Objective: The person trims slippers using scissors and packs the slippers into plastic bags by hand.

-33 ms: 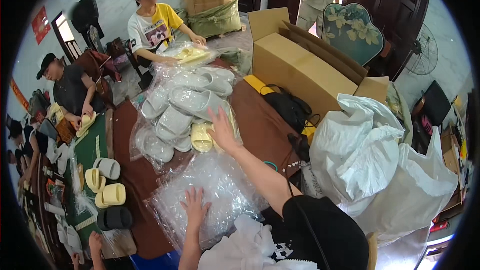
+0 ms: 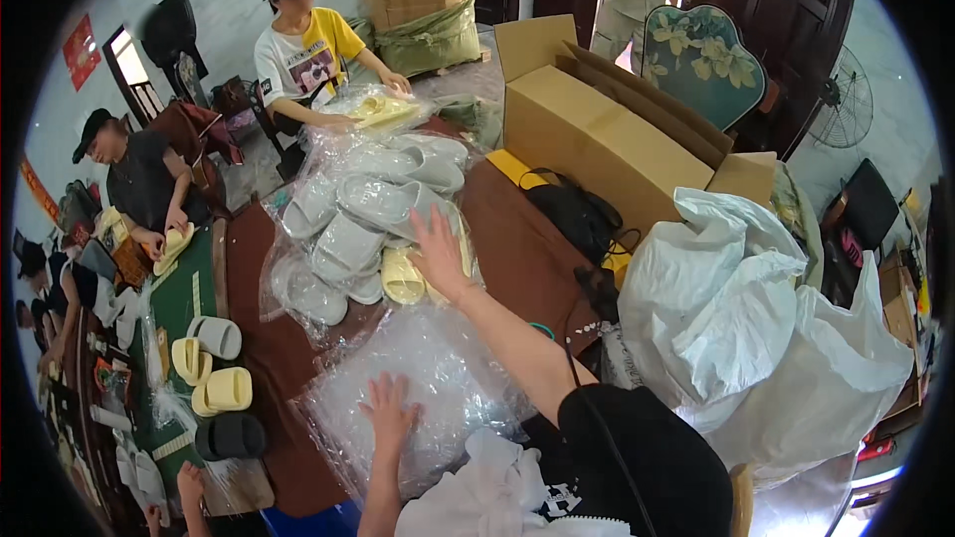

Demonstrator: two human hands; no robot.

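My left hand (image 2: pixel 391 418) lies flat with spread fingers on a stack of clear plastic bags (image 2: pixel 463 368) at the table's near side. Stretched forward, my right hand (image 2: pixel 442 261) has its fingers apart and holds nothing. It is at the near right side of a pile of grey slippers (image 2: pixel 346 251) wrapped in clear plastic, by the toe of one; whether it touches cannot be told. Beside that hand, a pale yellow slipper (image 2: pixel 402 276) shows low in the pile, partly hidden by grey ones.
Loose yellow slippers (image 2: pixel 229 390) and black slippers (image 2: pixel 229 436) line the left side. Across the table a person (image 2: pixel 308 50) handles bagged yellow slippers (image 2: pixel 386 111). An open carton (image 2: pixel 607 129), a black bag (image 2: pixel 572 214) and white sacks (image 2: pixel 706 298) stand right.
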